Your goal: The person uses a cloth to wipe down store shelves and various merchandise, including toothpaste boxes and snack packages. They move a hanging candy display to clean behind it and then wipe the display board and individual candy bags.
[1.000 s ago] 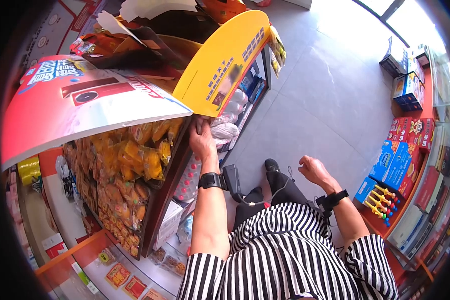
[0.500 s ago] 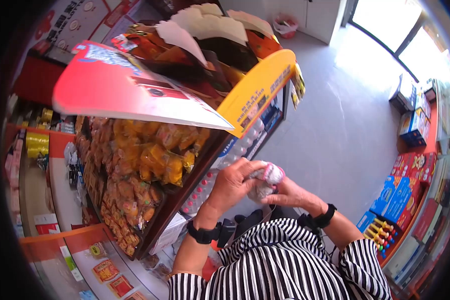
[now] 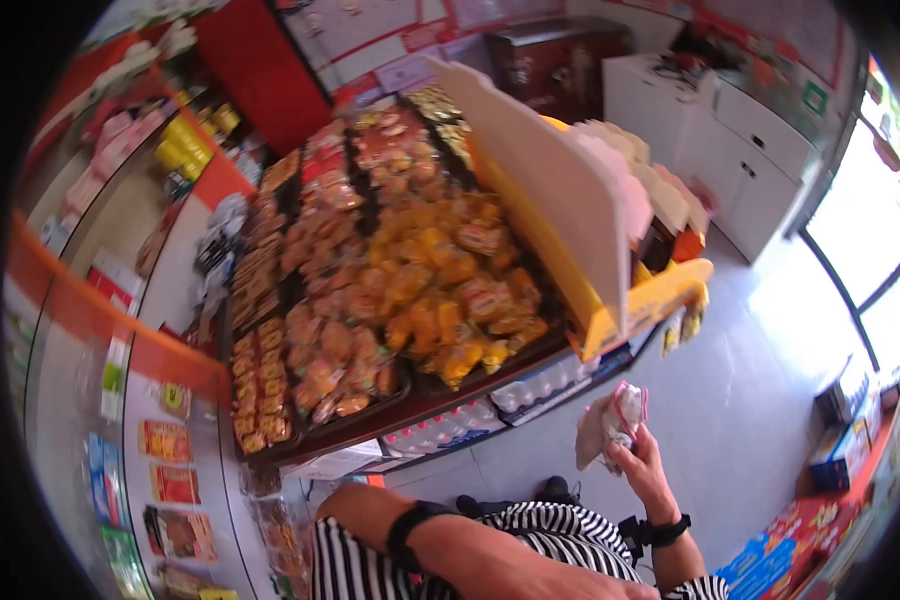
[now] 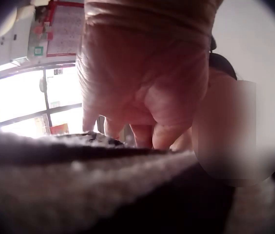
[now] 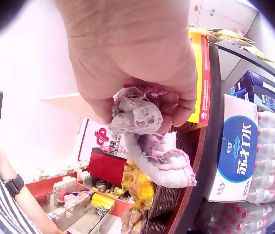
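Note:
My right hand (image 3: 647, 468) grips a bunched pair of whitish knitted gloves (image 3: 600, 430) with pink edging, held out beyond the corner of the display stand. In the right wrist view, the fingers of that hand (image 5: 132, 48) curl round one crumpled glove (image 5: 140, 116), while another part (image 5: 164, 163) hangs below. My left arm crosses my chest, its hand (image 3: 570, 580) low in the head view and partly cut off. Seen from the left wrist, this hand (image 4: 144, 73) points its fingers down at the black-and-white striped shirt (image 4: 93, 180); the cloth hides the fingertips.
A stand of wrapped snacks (image 3: 450, 270) fills the centre, with a raised cardboard sign (image 3: 550, 190) at its right and bottled drinks (image 3: 445, 430) beneath. Glass counters (image 3: 170, 350) stand at left. Boxes (image 3: 845, 450) line the right side; grey floor (image 3: 730, 400) lies between.
The gloves came away from the stand, were between both hands, and are now in the right hand only. My left hand has moved to my chest; the view has swung left.

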The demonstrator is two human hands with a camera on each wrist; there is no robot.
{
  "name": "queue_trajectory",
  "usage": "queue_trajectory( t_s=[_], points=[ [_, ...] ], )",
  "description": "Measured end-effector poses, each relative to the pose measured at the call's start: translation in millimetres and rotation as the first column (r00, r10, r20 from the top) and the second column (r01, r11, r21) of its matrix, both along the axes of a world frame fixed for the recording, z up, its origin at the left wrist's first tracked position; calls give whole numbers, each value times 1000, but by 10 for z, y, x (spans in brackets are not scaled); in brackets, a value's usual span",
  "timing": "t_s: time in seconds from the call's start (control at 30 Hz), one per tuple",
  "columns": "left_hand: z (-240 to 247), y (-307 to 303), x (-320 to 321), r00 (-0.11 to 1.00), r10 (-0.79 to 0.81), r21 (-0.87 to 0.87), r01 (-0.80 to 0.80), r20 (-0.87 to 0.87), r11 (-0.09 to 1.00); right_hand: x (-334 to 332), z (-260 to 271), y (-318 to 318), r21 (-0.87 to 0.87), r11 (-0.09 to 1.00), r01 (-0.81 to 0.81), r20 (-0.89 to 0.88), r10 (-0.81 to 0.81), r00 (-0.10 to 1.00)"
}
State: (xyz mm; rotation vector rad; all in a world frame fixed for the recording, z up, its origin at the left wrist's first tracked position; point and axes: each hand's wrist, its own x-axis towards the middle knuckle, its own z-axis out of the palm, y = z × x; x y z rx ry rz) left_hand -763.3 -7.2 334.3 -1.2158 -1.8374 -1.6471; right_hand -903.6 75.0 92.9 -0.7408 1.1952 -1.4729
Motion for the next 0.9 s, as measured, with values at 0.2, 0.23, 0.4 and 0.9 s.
queue_trajectory(
  t_s=[0.2,0.23,0.4,0.9],
  points=[
    [-74,291,195,997,-68,-127,72,34,989,151,64,-75,28,997,-65,-121,68,990],
    [-83,274,253,997,-66,-128,69,28,989,173,49,-81,14,998,-56,-134,57,989],
    [3,136,583,993,2,-338,39,120,940,206,9,-86,38,994,-102,-152,106,983],
    [-61,336,984,992,121,-277,-109,29,955,565,195,-189,39,976,-215,-279,217,935]
  ],
)
